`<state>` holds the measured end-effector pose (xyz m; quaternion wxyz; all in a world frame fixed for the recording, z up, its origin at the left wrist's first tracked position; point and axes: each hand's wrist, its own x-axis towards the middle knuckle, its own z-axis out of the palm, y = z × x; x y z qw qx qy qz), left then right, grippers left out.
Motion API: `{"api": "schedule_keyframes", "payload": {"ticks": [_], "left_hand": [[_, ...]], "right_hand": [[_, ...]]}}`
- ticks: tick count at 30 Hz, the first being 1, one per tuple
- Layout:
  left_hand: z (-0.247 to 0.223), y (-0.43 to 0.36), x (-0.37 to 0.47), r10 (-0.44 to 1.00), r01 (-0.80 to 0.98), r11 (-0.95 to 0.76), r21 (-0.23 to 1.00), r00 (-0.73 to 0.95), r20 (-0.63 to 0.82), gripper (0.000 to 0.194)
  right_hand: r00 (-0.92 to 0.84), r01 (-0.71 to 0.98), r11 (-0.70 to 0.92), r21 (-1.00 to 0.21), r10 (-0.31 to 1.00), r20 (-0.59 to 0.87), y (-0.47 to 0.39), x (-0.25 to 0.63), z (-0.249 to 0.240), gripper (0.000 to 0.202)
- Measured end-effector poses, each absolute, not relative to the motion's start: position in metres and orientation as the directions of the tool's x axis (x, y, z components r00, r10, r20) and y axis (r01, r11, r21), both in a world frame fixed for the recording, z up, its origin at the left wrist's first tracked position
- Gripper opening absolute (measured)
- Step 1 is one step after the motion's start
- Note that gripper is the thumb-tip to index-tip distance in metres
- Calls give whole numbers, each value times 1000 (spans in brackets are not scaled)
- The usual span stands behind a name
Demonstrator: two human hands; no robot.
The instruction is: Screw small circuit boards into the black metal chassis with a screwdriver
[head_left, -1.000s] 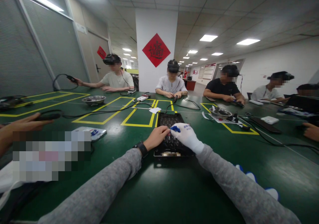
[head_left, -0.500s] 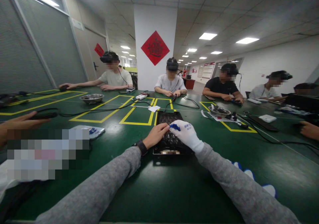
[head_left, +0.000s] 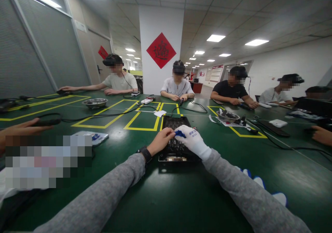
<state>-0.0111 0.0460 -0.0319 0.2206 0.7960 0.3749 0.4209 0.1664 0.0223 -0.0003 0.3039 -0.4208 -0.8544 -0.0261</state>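
A black case (head_left: 164,157) with small dark parts inside lies on the green table in front of me. Over its left edge is my bare left hand (head_left: 162,140), a dark watch on the wrist, its fingers pressed together near my other hand's fingertips. My right hand (head_left: 193,139), in a white glove with blue print, is above the right half of the case. Its blue-tipped fingers are closed and meet the left fingertips. Whatever lies between the fingers is too small to make out.
Metal bowls stand at the left (head_left: 94,103) and right (head_left: 227,116). White paper (head_left: 160,113), a black cable (head_left: 103,114) and yellow tape mark the green table (head_left: 166,205). Blue-edged white gloves (head_left: 259,183) lie by my right forearm. Several people sit around; a person's hand (head_left: 20,129) is at left.
Both my hands have shifted very slightly left, still together over the case. The far-left person's outstretched hand has moved a little left.
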Motion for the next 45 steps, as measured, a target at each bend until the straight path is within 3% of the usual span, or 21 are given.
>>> {"api": "schedule_keyframes", "payload": {"ticks": [9, 14, 22, 25, 29, 34, 40, 45], "left_hand": [[-33, 47, -10, 797, 444, -604, 662, 318, 514, 22], [-33, 46, -9, 817, 441, -576, 688, 295, 495, 21], [-30, 46, -10, 795, 414, -606, 679, 334, 506, 16], [-32, 47, -11, 808, 424, -589, 688, 279, 519, 16], [-35, 48, -11, 811, 397, -584, 708, 260, 524, 16], [-35, 47, -10, 819, 386, -574, 722, 273, 506, 19], [-32, 46, -10, 812, 425, -584, 692, 297, 503, 17], [-31, 45, -10, 798, 455, -602, 656, 302, 522, 15]], "right_hand": [[-379, 886, 461, -53, 785, 489, 16, 164, 3, 30], [-407, 890, 456, 0, 795, 450, 15, 163, 2, 27], [-409, 827, 540, -157, 768, 493, 22, 166, 1, 23], [-319, 823, 511, -249, 778, 541, 28, 168, -1, 29], [-229, 774, 463, -431, 840, 491, 31, 170, -1, 18], [-183, 692, 478, -540, 841, 510, 31, 169, 1, 21], [-306, 700, 536, -472, 823, 479, 24, 161, 4, 21], [-308, 762, 523, -382, 812, 496, 23, 157, 2, 20]]}}
